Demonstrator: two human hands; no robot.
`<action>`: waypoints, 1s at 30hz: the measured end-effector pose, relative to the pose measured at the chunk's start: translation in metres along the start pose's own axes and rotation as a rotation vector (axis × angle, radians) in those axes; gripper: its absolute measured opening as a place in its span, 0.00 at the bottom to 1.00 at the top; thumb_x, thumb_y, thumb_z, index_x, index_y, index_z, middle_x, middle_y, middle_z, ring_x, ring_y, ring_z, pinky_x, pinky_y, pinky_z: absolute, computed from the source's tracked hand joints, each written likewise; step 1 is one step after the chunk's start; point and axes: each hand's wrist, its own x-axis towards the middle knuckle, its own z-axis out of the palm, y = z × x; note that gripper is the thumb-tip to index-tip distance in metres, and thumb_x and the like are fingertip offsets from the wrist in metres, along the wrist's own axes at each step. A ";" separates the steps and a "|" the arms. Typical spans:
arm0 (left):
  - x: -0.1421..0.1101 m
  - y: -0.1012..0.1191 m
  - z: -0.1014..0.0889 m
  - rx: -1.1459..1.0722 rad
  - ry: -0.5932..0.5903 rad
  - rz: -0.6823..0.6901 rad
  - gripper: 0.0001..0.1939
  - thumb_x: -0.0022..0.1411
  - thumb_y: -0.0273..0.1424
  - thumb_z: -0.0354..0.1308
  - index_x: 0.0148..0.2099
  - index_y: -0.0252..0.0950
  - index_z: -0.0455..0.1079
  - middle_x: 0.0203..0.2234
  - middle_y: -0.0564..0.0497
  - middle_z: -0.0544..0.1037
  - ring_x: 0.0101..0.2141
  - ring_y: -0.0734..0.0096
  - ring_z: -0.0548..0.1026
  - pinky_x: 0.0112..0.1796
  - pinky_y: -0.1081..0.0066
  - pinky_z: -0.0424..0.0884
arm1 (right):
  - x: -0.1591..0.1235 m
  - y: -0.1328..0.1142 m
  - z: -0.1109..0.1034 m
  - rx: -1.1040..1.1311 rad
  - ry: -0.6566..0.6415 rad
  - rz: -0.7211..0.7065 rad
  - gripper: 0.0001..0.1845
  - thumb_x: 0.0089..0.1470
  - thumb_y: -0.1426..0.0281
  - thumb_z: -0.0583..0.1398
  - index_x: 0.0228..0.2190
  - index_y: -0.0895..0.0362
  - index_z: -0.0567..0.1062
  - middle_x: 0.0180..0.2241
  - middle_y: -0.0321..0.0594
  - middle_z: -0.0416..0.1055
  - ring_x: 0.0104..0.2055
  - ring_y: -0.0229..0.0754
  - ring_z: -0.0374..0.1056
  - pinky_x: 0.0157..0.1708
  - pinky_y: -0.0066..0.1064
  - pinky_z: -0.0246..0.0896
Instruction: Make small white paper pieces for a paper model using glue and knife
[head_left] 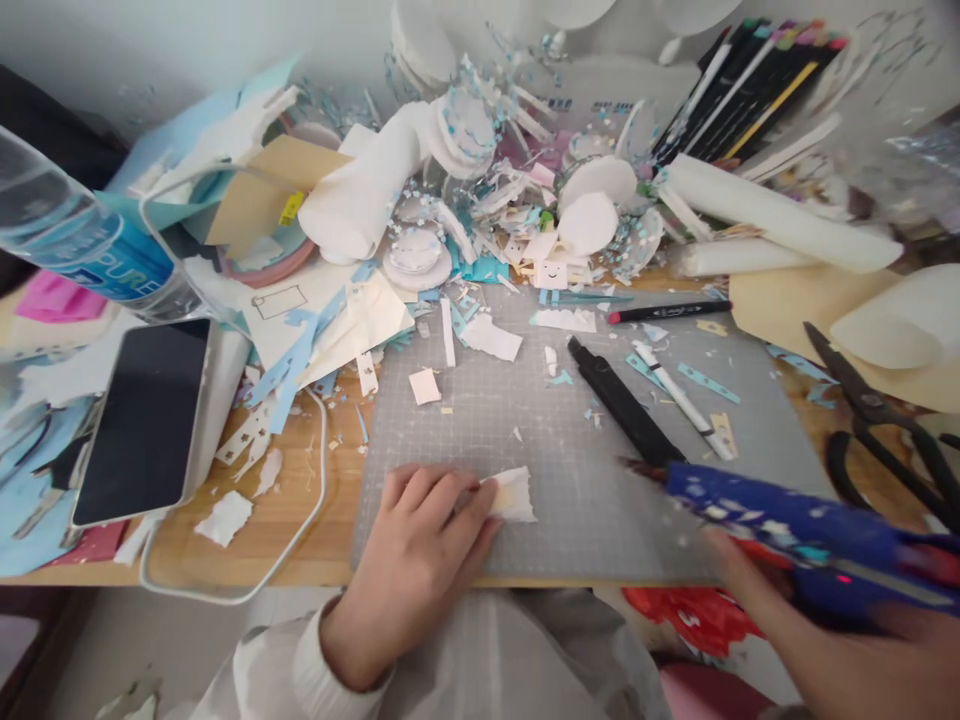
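Black tool (624, 402) crowds glue gun (772, 520); nozzle (646, 469) left, long axis crosswise, right hand (840, 640) gripping it. Left hand (424, 535) on paper (517, 495), can't tell grip.

Grey gridded rectangular cutting mat (465, 430) on brown wooden table (289, 490), frame centre; small torn white paper piece (519, 492) on mat, lower centre. Blue plastic glue gun (787, 522) lower right, before black metal scissors (874, 405) at right edge. Black-screened phone (146, 420) left, before clear plastic bottle (112, 245), upper left.
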 end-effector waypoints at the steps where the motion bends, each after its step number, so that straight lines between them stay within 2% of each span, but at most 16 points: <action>1: 0.000 0.000 0.000 0.002 0.002 -0.001 0.11 0.67 0.27 0.55 0.50 0.35 0.72 0.39 0.46 0.79 0.39 0.62 0.72 0.42 0.62 0.61 | -0.003 -0.011 0.003 -0.031 -0.066 -0.010 0.14 0.40 0.55 0.67 0.28 0.45 0.71 0.21 0.41 0.70 0.25 0.50 0.71 0.21 0.38 0.61; 4: 0.001 0.000 0.000 0.006 -0.003 -0.001 0.11 0.66 0.26 0.56 0.50 0.35 0.73 0.39 0.46 0.79 0.39 0.62 0.72 0.43 0.62 0.61 | -0.014 -0.038 0.014 -0.064 -0.158 -0.025 0.17 0.42 0.55 0.63 0.34 0.49 0.69 0.25 0.37 0.72 0.24 0.48 0.71 0.25 0.38 0.66; 7: 0.002 -0.001 -0.001 -0.001 -0.010 0.007 0.11 0.66 0.26 0.56 0.50 0.34 0.73 0.40 0.46 0.80 0.40 0.62 0.73 0.43 0.61 0.60 | -0.022 -0.050 0.023 -0.112 -0.211 -0.066 0.15 0.46 0.58 0.60 0.36 0.50 0.68 0.25 0.35 0.72 0.25 0.48 0.72 0.27 0.36 0.66; 12: 0.002 -0.001 -0.001 -0.013 -0.012 0.013 0.11 0.66 0.25 0.56 0.50 0.33 0.72 0.39 0.47 0.80 0.40 0.62 0.73 0.44 0.61 0.59 | -0.023 -0.052 0.031 -0.205 -0.247 -0.188 0.12 0.48 0.61 0.59 0.36 0.51 0.68 0.20 0.33 0.70 0.21 0.47 0.70 0.25 0.35 0.63; 23: 0.002 0.001 -0.001 -0.023 0.034 -0.008 0.09 0.67 0.28 0.56 0.48 0.35 0.73 0.38 0.50 0.81 0.40 0.64 0.73 0.44 0.61 0.60 | -0.018 -0.059 0.032 -0.375 -0.217 -0.213 0.16 0.52 0.55 0.52 0.36 0.51 0.68 0.19 0.36 0.70 0.21 0.51 0.70 0.23 0.37 0.61; 30: 0.003 0.001 -0.001 -0.069 0.032 -0.019 0.11 0.64 0.30 0.58 0.48 0.33 0.74 0.39 0.48 0.80 0.40 0.62 0.73 0.44 0.60 0.60 | -0.019 -0.057 0.030 -0.408 -0.193 -0.333 0.15 0.56 0.55 0.50 0.36 0.51 0.66 0.18 0.35 0.70 0.21 0.51 0.70 0.22 0.37 0.59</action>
